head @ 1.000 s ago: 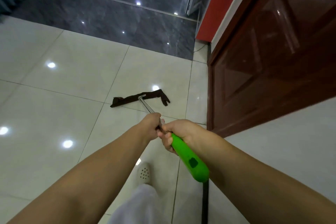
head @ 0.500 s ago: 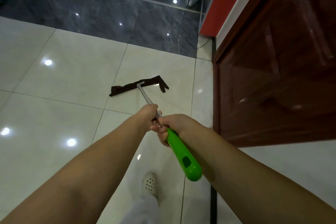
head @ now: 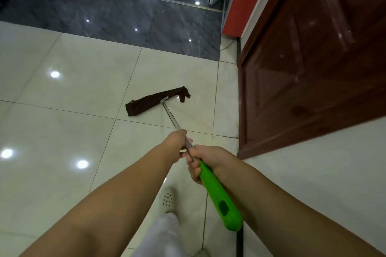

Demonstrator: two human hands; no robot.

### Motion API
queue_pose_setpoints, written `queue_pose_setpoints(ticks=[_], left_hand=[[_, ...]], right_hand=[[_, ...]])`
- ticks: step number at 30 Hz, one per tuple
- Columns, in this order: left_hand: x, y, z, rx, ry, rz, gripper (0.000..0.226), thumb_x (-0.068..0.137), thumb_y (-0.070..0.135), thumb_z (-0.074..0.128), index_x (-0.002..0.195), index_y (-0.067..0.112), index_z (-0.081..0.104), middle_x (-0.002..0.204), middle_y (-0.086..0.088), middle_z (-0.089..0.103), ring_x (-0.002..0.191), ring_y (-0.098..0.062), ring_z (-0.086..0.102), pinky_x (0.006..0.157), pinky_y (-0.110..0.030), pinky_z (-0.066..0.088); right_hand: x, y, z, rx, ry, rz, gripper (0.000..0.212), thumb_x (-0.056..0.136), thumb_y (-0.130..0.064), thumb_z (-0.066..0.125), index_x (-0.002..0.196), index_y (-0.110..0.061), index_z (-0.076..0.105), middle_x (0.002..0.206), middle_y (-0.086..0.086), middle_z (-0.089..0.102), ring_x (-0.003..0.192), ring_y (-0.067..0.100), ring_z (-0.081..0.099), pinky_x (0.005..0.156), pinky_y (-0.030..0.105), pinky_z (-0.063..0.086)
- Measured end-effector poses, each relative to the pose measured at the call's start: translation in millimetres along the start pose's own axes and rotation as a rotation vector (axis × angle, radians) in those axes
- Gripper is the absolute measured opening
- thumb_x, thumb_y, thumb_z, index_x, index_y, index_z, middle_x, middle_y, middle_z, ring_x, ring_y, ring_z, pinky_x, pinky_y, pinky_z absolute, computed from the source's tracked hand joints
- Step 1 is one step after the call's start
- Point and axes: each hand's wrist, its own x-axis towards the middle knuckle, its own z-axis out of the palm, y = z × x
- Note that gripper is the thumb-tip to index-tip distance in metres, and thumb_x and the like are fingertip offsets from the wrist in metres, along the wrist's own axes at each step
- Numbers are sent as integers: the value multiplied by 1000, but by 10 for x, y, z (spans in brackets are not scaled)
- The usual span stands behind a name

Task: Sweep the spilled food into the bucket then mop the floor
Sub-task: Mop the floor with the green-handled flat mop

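Tiled floor, mop in 2 hands

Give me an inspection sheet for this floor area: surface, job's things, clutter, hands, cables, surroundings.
Surface: glossy pale tile floor, ceiling lights reflected; dark grey tiles beyond.
Job's things: mop, green handle, metal shaft; brown mop cloth on the tile. No bucket or spilled food seen.
Clutter: nothing seen.
Hands: left hand grips the shaft; right hand grips the top of the green handle.
Cables: thin cable by the wall base.
Surroundings: brown wooden door on the right, red panel beyond; white perforated shoe below.
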Motion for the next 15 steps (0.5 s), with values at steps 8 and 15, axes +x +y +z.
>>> queue_pose_setpoints(ticks=[8, 15], left_hand=[[-699, -954, 689, 55, -130, -22, 28, 101, 22, 32, 121, 8, 44, 85, -8, 61, 71, -19, 58, 55, -33, 46], [-1161, -1504, 1079, 6, -241, -70, 18, 101, 21, 30, 105, 6, 39, 89, -12, 61, 80, -25, 61, 84, -42, 52]], right_hand=[[-745, 805, -916, 151, 11, 19, 16, 96, -7, 46, 84, -12, 56, 62, 2, 46, 29, 6, 40, 29, 11, 34], [-1194, 1234, -1361, 253, 70, 36, 24, 97, -6, 45, 108, -27, 52, 56, 7, 50, 26, 10, 40, 27, 11, 33]])
